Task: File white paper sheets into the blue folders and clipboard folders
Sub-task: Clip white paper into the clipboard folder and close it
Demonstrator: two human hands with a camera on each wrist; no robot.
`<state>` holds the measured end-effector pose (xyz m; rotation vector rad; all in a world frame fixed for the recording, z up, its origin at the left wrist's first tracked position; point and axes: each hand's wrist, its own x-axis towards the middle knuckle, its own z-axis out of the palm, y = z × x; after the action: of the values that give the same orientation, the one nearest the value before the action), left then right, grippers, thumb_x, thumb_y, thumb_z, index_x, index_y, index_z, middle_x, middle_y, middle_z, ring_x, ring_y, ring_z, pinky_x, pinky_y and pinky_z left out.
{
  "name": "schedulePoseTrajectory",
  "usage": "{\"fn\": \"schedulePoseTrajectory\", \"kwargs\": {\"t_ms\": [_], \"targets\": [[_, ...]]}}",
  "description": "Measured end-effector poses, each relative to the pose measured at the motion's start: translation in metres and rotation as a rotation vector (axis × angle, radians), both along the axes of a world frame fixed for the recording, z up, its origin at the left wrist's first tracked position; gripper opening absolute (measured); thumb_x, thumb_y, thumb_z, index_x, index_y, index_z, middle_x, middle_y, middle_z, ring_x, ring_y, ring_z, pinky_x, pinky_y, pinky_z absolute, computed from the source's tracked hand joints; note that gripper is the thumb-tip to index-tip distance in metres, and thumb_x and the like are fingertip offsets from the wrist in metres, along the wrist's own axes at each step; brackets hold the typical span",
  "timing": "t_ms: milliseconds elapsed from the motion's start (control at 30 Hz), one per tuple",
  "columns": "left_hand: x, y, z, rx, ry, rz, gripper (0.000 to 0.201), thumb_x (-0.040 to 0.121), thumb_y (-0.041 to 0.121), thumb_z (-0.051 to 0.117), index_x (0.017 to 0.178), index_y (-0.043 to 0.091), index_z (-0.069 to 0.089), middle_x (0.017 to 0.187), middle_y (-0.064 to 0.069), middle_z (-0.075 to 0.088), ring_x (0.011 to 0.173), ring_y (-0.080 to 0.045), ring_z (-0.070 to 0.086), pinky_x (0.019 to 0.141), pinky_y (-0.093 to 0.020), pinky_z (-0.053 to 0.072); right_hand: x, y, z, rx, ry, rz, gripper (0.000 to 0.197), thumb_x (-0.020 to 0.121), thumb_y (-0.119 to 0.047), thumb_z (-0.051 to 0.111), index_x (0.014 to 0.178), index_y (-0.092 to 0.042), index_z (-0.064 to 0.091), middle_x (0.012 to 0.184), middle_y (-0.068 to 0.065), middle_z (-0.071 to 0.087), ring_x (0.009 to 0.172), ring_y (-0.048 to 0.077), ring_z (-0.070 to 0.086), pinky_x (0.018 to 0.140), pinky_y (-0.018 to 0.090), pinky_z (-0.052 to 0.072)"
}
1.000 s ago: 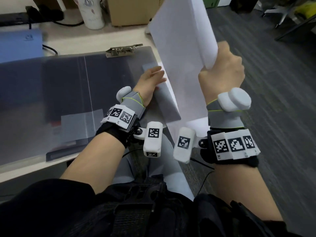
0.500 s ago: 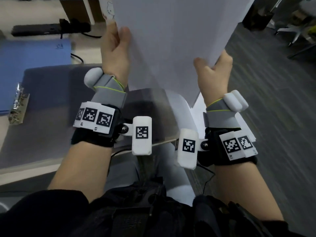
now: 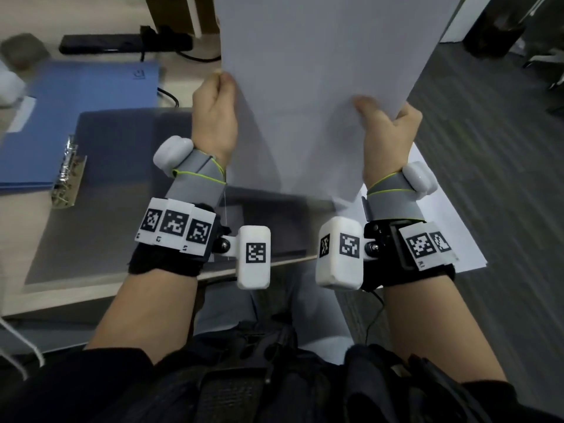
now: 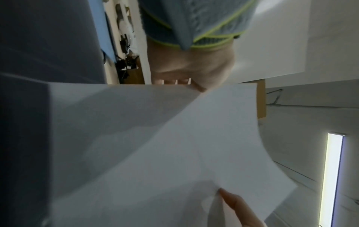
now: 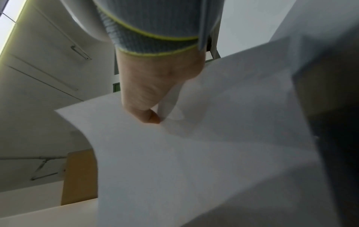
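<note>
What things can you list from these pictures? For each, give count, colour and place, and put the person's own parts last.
paper: one sheet or a thin stack, white, held up in the air between both hands
blue folder: one, blue, far left of the desk
clipboard folder: one, grey, open on the desk under the left hand
clip: one, metal, left edge of the clipboard folder
loose sheets: count unclear, white, at the desk's right edge under the right wrist
black device: one, black, back of the desk
desk: one, pale wood
left hand: grips the paper's left edge
right hand: pinches the paper's lower right edge
</note>
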<state>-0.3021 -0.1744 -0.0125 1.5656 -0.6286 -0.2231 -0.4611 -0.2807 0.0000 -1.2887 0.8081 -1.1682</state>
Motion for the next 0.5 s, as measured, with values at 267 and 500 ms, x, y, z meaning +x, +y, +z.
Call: {"fn": "schedulePoseTrajectory", "kwargs": {"t_ms": [267, 500], "targets": [[0.023, 0.007, -0.011, 0.063, 0.000, 0.085, 0.042, 0.083, -0.002, 0.037, 0.114, 0.009, 0.063, 0.071, 0.001, 0.054, 0.063, -0.009, 0.041, 0.065, -0.018, 0.040, 0.017, -0.014, -0.020, -0.068, 0.136, -0.083, 0.022, 0.082, -0.003, 0.060, 0.103, -0.007, 0.056, 0.087, -0.005, 0.062, 0.069, 0.001, 0.057, 0.064, 0.012, 0.046], [0.033, 0.016, -0.048, 0.360, 0.125, 0.102, 0.053, 0.068, 0.004, 0.042, 0.112, 0.022, 0.066, 0.104, -0.010, 0.071, 0.087, -0.029, 0.065, 0.086, -0.040, 0.055, 0.022, -0.018, -0.056, -0.085, 0.482, -0.129, 0.044, 0.088, 0.000, 0.037, 0.125, -0.017, 0.053, 0.079, -0.014, 0.051, 0.073, 0.007, 0.050, 0.062, 0.009, 0.037]]}}
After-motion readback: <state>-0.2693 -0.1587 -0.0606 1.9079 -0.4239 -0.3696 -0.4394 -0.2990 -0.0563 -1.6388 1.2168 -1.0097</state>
